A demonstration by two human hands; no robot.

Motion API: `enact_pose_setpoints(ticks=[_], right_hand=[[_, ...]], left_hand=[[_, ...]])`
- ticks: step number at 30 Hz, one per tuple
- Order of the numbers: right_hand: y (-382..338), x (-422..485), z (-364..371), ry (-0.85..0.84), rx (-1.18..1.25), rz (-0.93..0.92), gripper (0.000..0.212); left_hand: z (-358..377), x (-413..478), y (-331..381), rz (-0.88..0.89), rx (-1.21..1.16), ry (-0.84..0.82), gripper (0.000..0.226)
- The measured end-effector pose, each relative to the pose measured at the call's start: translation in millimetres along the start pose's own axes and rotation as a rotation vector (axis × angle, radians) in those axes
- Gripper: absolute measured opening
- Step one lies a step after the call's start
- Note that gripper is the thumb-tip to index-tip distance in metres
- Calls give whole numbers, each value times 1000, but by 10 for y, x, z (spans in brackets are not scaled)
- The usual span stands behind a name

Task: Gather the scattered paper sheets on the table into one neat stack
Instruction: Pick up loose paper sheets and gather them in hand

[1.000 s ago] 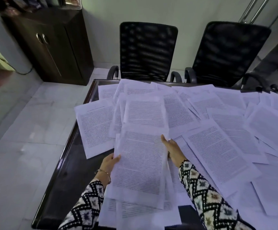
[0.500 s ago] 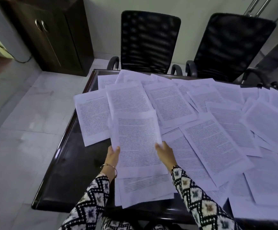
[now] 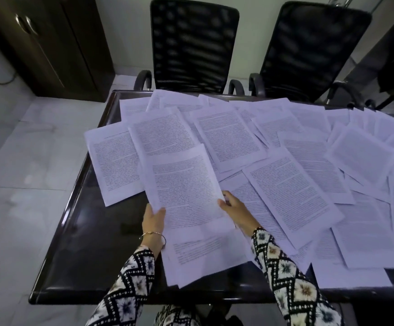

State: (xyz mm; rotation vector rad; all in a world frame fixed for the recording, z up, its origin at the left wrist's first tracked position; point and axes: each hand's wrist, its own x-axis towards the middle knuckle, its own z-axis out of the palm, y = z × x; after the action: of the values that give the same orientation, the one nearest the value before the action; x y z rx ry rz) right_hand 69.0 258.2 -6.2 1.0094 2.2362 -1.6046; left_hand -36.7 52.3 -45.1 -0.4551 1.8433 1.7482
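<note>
The person has two hands in view. The left hand grips the left edge of the held sheets, with its thumb on top. The right hand grips their lower right edge, and its fingers curl round the paper. The held sheets are in the middle of the frame, tilted up a little over the counter. Just below them, in the lower middle, lies a small pile of pages.

Many more paper sheets cover the middle and right of the counter. They lie on top of each other, so they cannot be counted exactly. One left sheet pokes out over the counter's left edge. Sheets at the lower right reach close to the near edge.

The lower left of the counter is bare and dark, with room to move.

One bracelet is on the left wrist. Two black chairs stand at the far edge, at the top. One dark cabinet stands at the upper left, on the pale floor.
</note>
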Motion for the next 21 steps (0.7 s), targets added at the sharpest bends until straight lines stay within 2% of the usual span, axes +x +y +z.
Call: enact_pose_setpoints(ticks=[2,4,6,8,10,12,14,16,19,21], right_hand=[[59,-53,-202,-41,276,100,53],[204,-152,-399,-6,611,160,66],[379,-284,-488,92,883,164,68],[572,-385,-451,138,1020,160,65],[668,-413,-371,149,998,180,68],[657,-360,-384,134,922,192,52],[628,-289,-527,129,839,194,50],[603,-287,-775,53,765,189,51],[671,-339,-1170,-33,677,190,43],[689,-349,-1310,-52,693,216,40]], left_hand=[[89,-3,1,33,-43,38,22],[233,-30,4,44,-110,61,30],[427,-102,18,14,-183,101,46],[639,-198,7,-18,-254,127,54],[851,-336,-48,-35,-277,84,43],[1002,-504,-119,-123,-342,-38,27],[985,-544,-106,-230,-398,-150,21],[813,-353,-29,-245,-444,-161,29],[425,113,214,-194,-424,-84,59],[286,252,317,-215,-344,-88,50]])
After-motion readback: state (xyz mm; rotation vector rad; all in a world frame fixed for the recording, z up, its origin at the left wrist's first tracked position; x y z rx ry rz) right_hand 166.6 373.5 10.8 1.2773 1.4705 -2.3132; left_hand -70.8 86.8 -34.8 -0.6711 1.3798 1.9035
